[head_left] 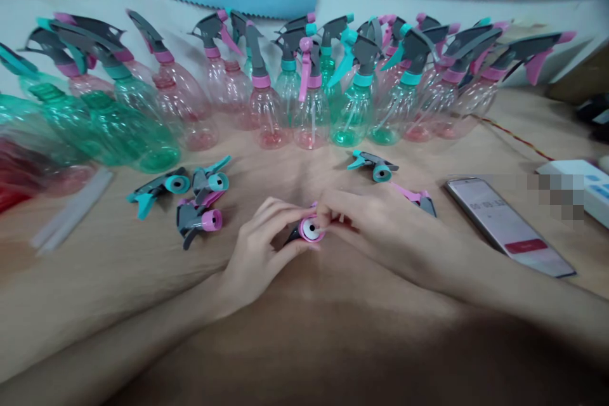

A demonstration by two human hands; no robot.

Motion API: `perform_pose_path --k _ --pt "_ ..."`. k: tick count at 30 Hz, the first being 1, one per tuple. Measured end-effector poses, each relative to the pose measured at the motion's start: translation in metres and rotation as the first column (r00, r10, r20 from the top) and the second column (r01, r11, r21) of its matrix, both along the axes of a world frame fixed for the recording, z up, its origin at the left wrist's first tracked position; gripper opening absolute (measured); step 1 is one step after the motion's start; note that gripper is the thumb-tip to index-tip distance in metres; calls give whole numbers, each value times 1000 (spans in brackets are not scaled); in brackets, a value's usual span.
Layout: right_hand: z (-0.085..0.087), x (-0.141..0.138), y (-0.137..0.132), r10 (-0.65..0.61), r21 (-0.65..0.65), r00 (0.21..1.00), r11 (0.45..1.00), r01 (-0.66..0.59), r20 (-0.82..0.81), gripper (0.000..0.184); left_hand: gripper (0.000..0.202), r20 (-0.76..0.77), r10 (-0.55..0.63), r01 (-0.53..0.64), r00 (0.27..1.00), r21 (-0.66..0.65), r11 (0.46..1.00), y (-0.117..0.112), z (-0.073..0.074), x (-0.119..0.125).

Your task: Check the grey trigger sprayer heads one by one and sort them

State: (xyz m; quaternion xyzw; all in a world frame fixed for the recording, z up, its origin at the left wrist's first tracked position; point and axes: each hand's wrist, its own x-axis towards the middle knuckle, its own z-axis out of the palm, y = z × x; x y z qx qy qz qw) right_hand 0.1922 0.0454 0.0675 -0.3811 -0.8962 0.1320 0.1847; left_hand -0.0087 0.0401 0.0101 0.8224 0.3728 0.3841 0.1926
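Observation:
My left hand (257, 244) holds a pink and grey trigger spray head, its thumb and fingers around the pink collar (318, 238), which faces up toward me. Inside the collar lies a white washer (310, 229) with a dark centre hole. The fingers of my right hand (375, 222) are pinched together at the washer's right edge; their tips are partly hidden. Left of my hands lie a pink-collared spray head (193, 219) and two turquoise ones, one (159, 188) beside the other (209, 181). Partly behind my right hand is another pink and grey spray head (425, 203).
Pink and green spray bottles with heads, like this green one (353, 114), line the wall. Headless green bottles (128, 133) stand at the left near clear tubes (73, 209). A turquoise spray head (372, 165) lies ahead; a phone (509, 225) and white power strip (575, 187) are right.

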Motion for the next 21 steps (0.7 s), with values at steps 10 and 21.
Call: perform_pose_path --k 10,21 --pt "2 -3 -6 18 25 997 1000 -20 70 13 23 10 9 -9 1000 2 1000 -1 2 1" --pt "-1 -11 -5 -26 17 1000 1000 26 1 10 20 -26 -14 15 1000 6 1000 -1 2 2"
